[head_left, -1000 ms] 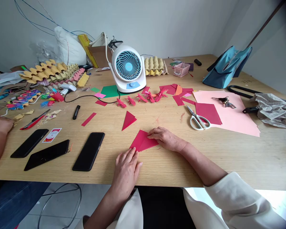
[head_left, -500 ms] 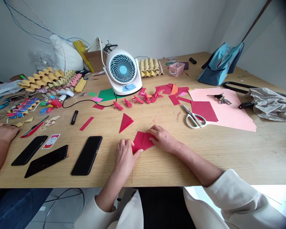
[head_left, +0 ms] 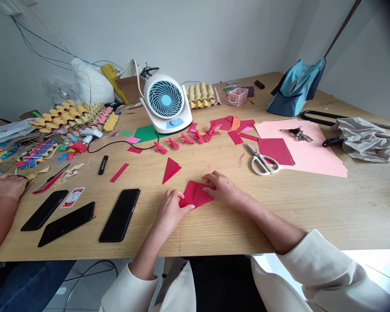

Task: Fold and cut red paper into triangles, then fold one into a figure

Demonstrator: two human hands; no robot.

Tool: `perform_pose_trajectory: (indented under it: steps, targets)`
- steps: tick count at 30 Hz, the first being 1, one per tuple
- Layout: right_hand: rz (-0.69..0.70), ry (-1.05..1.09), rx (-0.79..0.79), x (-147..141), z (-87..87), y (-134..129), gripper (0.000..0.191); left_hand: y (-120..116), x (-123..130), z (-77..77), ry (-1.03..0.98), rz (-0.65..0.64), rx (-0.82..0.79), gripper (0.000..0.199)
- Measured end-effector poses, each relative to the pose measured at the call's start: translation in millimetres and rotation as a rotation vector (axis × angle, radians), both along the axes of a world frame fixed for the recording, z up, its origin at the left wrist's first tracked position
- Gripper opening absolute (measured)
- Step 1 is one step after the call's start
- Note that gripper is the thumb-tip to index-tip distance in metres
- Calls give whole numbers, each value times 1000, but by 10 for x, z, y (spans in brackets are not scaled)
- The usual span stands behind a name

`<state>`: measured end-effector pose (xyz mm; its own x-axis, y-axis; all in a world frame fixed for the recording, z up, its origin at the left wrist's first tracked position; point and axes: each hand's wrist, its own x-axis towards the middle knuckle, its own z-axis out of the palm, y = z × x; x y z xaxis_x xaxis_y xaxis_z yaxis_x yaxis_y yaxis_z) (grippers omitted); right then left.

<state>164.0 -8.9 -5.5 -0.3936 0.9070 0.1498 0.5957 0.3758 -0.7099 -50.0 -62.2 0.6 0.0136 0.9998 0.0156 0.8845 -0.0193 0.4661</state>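
Note:
A creased piece of red paper point(head_left: 195, 193) lies on the table in front of me. My left hand point(head_left: 170, 209) grips its left side, the thumb along the near edge and the fingers curled at the far-left edge. At the paper's right end, my right hand point(head_left: 223, 189) has its fingers bent and closed on the upper right corner; part of that corner is hidden. Just beyond sits a folded red paper triangle point(head_left: 170, 170). Farther back is a row of several small folded red paper figures point(head_left: 186, 139).
White-handled scissors point(head_left: 262, 163) lie to the right by red paper squares point(head_left: 276, 151) and pink sheets point(head_left: 321, 160). Black phones point(head_left: 120, 215) are at left, near another person's hand point(head_left: 9, 186). A white fan point(head_left: 166, 102) stands behind.
The camera view has shifted slightly. Both hands stay on the red paper in nearly the same pose, with only a slight movement at the paper.

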Motion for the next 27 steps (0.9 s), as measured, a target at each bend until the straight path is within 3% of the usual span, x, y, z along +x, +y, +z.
perform_pose_trajectory:
  steps: [6,9,15,19,23,27]
  targets:
    - [-12,-18,-21,18,-11,29,33,-45,9,-38,-75,-23,76,37]
    - [-9,-7,-109,42,20,37,35,-70,22,-40,-100,-53,89,41]
    - [21,56,-242,106,88,54,35,-73,83,-54,-98,-115,124,15]
    - [53,251,-305,127,114,89,35,6,93,-94,-148,-134,128,7]
    - [84,428,-263,145,166,106,36,130,70,-105,-270,-122,153,16]
    - [78,457,-143,164,246,84,33,276,61,-92,-404,-201,117,15]
